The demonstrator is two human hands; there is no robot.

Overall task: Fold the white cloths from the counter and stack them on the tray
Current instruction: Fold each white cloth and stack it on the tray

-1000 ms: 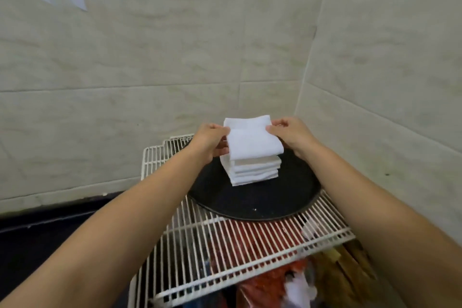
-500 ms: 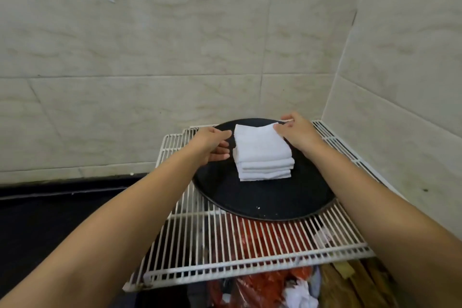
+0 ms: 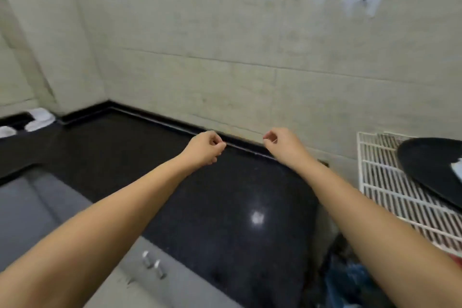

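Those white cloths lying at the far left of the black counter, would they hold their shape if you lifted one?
Probably not. The white cloths lie in soft rumpled heaps on the counter, so one would likely droop and hang limp. They look thin, so probably light. Pushed, they would likely bunch up rather than slide; the view there is blurred.

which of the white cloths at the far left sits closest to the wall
The upper white cloth, tucked by the wall corner; the other two cloths lie nearer the counter's front.

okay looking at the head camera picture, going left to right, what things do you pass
White cloths far left on the counter → left hand → right hand → white wire rack → black tray at the right edge, with a bit of white cloth on it.
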